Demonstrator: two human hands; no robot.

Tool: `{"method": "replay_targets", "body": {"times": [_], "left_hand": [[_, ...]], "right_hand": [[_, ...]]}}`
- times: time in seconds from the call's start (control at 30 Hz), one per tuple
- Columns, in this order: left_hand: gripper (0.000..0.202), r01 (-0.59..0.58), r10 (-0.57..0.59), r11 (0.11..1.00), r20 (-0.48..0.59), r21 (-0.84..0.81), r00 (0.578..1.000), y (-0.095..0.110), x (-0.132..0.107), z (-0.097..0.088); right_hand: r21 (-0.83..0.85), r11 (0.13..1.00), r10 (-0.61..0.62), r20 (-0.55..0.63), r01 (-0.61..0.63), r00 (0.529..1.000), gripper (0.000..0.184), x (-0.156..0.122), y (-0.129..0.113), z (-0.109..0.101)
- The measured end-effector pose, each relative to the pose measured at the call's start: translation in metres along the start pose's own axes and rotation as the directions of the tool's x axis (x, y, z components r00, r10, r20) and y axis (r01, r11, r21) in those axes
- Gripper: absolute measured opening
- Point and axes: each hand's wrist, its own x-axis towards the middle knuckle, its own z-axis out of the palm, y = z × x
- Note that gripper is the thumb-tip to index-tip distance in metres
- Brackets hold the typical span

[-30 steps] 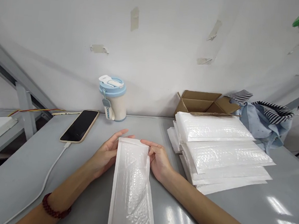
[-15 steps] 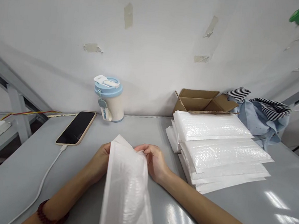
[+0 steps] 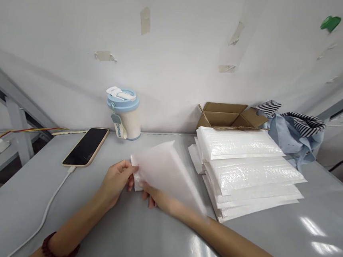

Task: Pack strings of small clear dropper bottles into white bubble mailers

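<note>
A white bubble mailer (image 3: pixel 167 172) is held above the grey table, tilted and slightly blurred by motion. My left hand (image 3: pixel 119 180) pinches its left end between thumb and fingers. My right hand (image 3: pixel 156 197) grips the lower edge close to that same end, with part of the hand and wrist behind the mailer. To the right lies a stack of white bubble mailers (image 3: pixel 254 171), piled unevenly and apart from both hands.
An open cardboard box (image 3: pixel 226 117) stands behind the stack, beside a light blue cloth (image 3: pixel 291 135) with striped trim. A lidded cup (image 3: pixel 127 116) is near the wall. Left of it lies a phone (image 3: pixel 87 147) with a white cable (image 3: pixel 47 209) running to the front.
The mailer has swung from hanging toward me to slanting rightward over my right forearm. My right hand has moved down and left, closer to my left hand.
</note>
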Motion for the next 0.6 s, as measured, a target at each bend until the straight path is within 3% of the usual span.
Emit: {"method": "replay_targets", "body": {"times": [0.1,0.33,0.47,0.6], "left_hand": [[0.019,0.025,-0.022,0.997,0.056,-0.068,0.998,0.005,-0.001,0.000],[0.030,0.028,-0.006,0.982,0.119,-0.188,0.993,0.015,-0.002,-0.002],[0.027,0.029,-0.010,0.982,0.101,-0.187,0.995,0.015,-0.002,-0.005],[0.025,0.042,-0.027,0.989,0.107,-0.138,0.994,0.014,-0.004,-0.003]], "right_hand": [[-0.006,1.000,0.012,0.037,-0.012,0.999,0.030,0.001,-0.003,0.000],[0.087,0.995,0.038,0.113,-0.048,0.993,0.017,-0.001,-0.025,-0.010],[0.181,0.983,-0.009,-0.088,0.025,0.996,0.026,0.003,-0.020,-0.011],[0.190,0.975,-0.066,-0.260,0.118,0.963,0.027,0.005,-0.018,-0.009]]}}
